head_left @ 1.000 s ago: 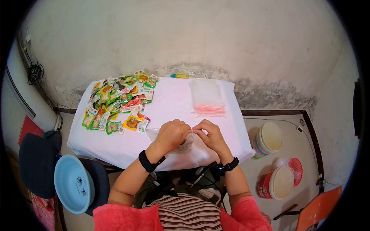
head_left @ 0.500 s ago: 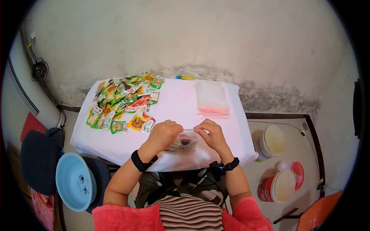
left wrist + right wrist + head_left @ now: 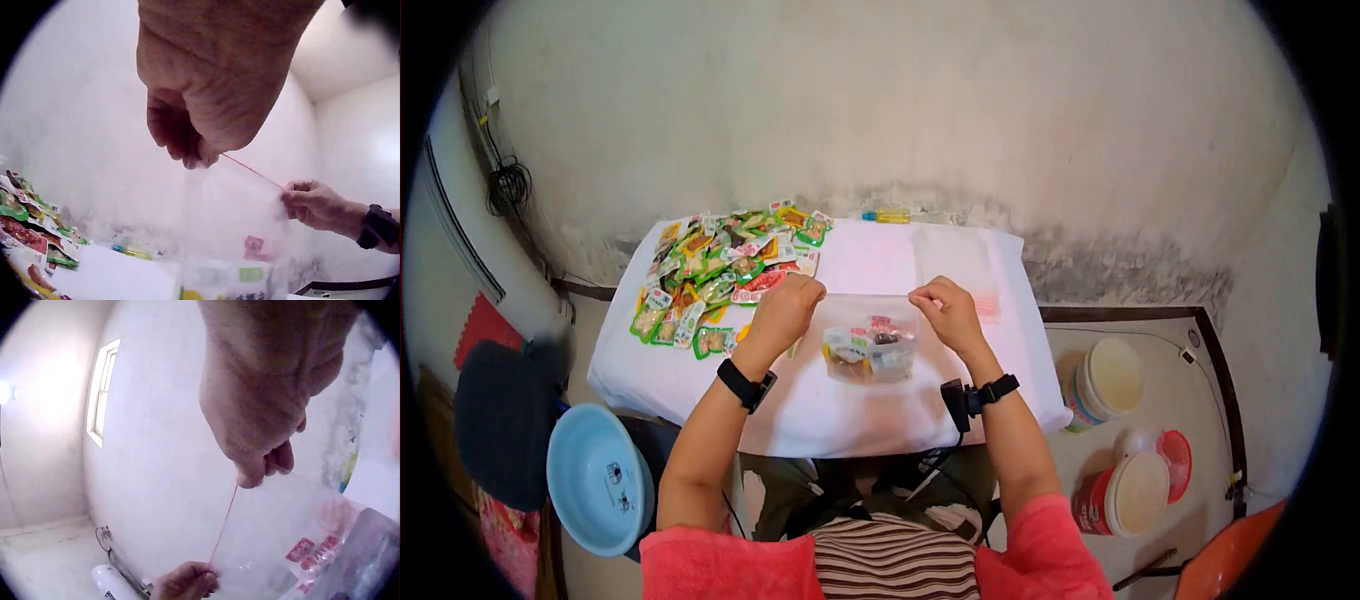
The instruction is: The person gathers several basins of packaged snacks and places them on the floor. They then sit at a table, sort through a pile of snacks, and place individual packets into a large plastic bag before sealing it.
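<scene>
A clear zip bag (image 3: 867,312) with a red line along its top edge hangs between both hands, stretched straight. Several small snack packets (image 3: 862,352) lie inside its lower part. My left hand (image 3: 787,308) pinches one top corner; in the left wrist view its curled fingers (image 3: 181,147) meet the bag's edge. At the opposite corner my right hand (image 3: 948,312) pinches the bag between thumb and fingers, which shows in the right wrist view too, with the packets' red print (image 3: 301,549) seen through the plastic.
A heap of colourful snack packets (image 3: 720,262) covers the left of the white-clothed table (image 3: 860,262). Flat clear bags with pink edges (image 3: 955,262) are stacked at right, and a yellow-and-blue item (image 3: 887,216) lies at the back. A blue basin (image 3: 595,480) and buckets (image 3: 1115,378) stand beside the table.
Both hands have moved apart from close together, pulling the bag's top edge straight, and have risen away from the body. The bag now hangs upright with its packets visible.
</scene>
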Available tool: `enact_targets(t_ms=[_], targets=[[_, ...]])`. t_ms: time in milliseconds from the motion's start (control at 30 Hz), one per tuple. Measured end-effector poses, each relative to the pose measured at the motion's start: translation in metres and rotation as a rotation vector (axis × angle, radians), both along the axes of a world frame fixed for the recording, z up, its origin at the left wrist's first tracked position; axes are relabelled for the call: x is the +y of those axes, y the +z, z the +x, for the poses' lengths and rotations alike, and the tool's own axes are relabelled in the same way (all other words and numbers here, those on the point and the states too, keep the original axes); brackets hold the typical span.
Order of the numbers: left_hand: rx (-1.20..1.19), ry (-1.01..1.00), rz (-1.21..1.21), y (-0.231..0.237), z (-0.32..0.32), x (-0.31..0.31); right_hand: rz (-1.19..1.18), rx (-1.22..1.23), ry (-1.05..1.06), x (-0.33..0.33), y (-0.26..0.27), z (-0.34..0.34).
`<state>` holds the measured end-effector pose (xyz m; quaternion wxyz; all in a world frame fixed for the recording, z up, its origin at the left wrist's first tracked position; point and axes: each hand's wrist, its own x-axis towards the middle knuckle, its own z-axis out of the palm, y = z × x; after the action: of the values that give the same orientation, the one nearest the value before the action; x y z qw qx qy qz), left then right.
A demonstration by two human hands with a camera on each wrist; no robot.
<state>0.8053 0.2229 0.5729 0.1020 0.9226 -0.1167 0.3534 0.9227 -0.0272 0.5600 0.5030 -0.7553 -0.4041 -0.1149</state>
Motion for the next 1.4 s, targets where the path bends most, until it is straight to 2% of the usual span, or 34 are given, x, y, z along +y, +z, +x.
enact_targets(t_ms=[100, 167, 233, 367, 433, 500, 567, 600, 633, 700, 767, 833, 867, 900, 967, 1000, 1067, 1200, 1300, 1333, 1367, 1400], targets=[[0.031, 0.063, 0.067, 0.001, -0.003, -0.004, 0.008, -0.054, -0.011, -0.006, -0.006, -0.002], [0.026, 0.030, 0.070, -0.012, -0.012, -0.010, 0.016, -0.090, 0.000, -0.013, -0.020, -0.011], [0.037, 0.009, 0.071, -0.035, -0.032, -0.015, -0.097, -0.092, 0.025, -0.024, -0.041, -0.023], [0.133, -0.052, -0.035, -0.090, -0.072, -0.036, -0.089, -0.044, 0.164, -0.048, -0.088, -0.059], [0.135, -0.080, -0.093, -0.107, -0.089, -0.043, -0.098, 0.096, 0.294, -0.057, -0.103, -0.076], [0.229, -0.100, -0.229, -0.114, -0.100, -0.048, -0.115, 0.127, 0.294, -0.060, -0.106, -0.084], [0.292, -0.071, -0.262, -0.114, -0.098, -0.048, -0.318, 0.459, 0.135, -0.060, -0.103, -0.090], [0.263, -0.040, -0.299, -0.113, -0.091, -0.047, -0.103, 0.548, 0.135, -0.051, -0.118, -0.086], [0.232, -0.008, -0.335, -0.112, -0.083, -0.046, -0.106, 0.551, 0.139, -0.045, -0.131, -0.081], [0.271, 0.026, -0.344, -0.115, -0.069, -0.045, 0.084, 1.008, 0.068, -0.033, -0.139, -0.070], [0.148, 0.125, -0.224, -0.114, -0.058, -0.050, 0.031, 0.992, 0.041, -0.028, -0.150, -0.060], [-0.080, -0.077, -0.135, -0.128, -0.060, -0.060, -0.016, 0.969, 0.008, -0.026, -0.157, -0.052], [-0.086, -0.250, -0.118, -0.139, -0.062, -0.069, 0.002, 1.018, -0.001, -0.026, -0.159, -0.053], [0.026, -0.329, -0.117, -0.145, -0.066, -0.083, 0.016, 1.069, -0.010, -0.026, -0.161, -0.054], [0.161, -0.234, 0.086, -0.152, -0.069, -0.105, 0.060, 1.079, 0.003, -0.025, -0.165, -0.054], [0.163, -0.231, 0.085, -0.154, -0.065, -0.109, 0.105, 1.087, 0.012, -0.025, -0.167, -0.054], [0.345, -0.006, 0.177, -0.161, -0.054, -0.110, 0.107, 1.115, 0.013, -0.026, -0.167, -0.052], [0.284, 0.016, 0.180, -0.173, -0.039, -0.100, 0.117, 1.152, -0.026, -0.024, -0.152, -0.052], [0.269, -0.006, 0.138, -0.169, -0.033, -0.093, 0.191, 1.108, 0.041, -0.028, -0.147, -0.050], [0.288, -0.031, 0.037, -0.167, -0.031, -0.090, 0.188, 1.109, 0.045, -0.027, -0.147, -0.051], [0.304, -0.058, -0.065, -0.162, -0.027, -0.088, 0.311, 1.090, 0.019, -0.027, -0.142, -0.052], [0.301, -0.056, -0.065, -0.156, -0.024, -0.085, 0.435, 1.066, -0.007, -0.027, -0.137, -0.053]])
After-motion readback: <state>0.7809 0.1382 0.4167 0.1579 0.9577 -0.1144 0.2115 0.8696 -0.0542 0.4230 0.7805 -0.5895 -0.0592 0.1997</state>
